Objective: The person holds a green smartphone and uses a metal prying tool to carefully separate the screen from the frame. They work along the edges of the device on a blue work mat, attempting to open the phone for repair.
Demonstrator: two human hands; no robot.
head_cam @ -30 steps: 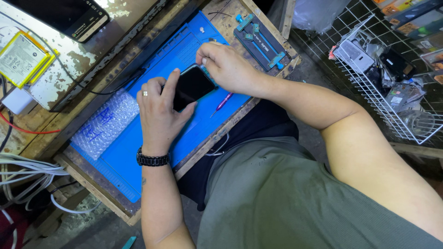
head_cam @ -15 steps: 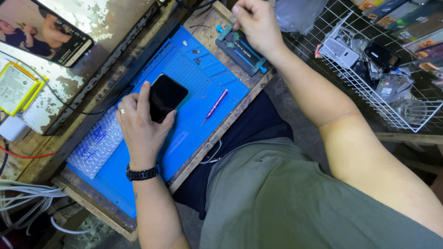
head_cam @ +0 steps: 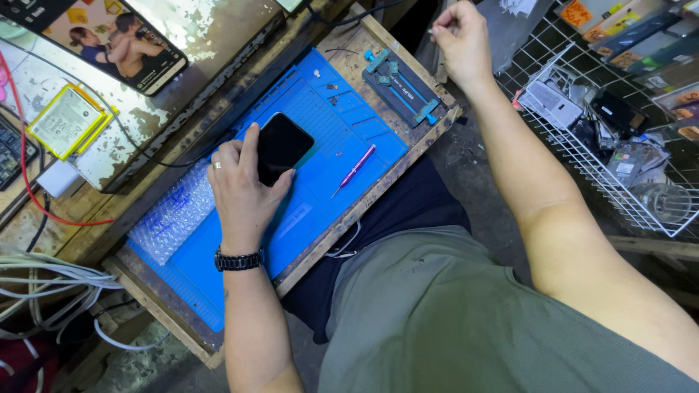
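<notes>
My left hand point(head_cam: 244, 193) is flat on the black phone point(head_cam: 280, 148), fingers spread along its left edge and lower corner, pinning it to the blue mat point(head_cam: 328, 156). Not a full grasp, more a hold-down. Phone lies screen up near the mat's centre, tilted diagonally; glass is dark, glossy, unlit, rounded corners, no cracks that I can make out. Ring on one finger, black watch point(head_cam: 238, 260) on that wrist.

My right hand point(head_cam: 460, 40) is up past the far end of the bench point(head_cam: 349, 218), closed in a pinch on something small and thin; too small to tell what.

On the mat: pink-handled tool point(head_cam: 354, 170) just right of the phone, not touching it. Bubble wrap point(head_cam: 171, 215) under my left wrist side. Blue-clamped jig point(head_cam: 403, 93) at the far end. White wire basket point(head_cam: 604, 138) of parts off to the right.
</notes>
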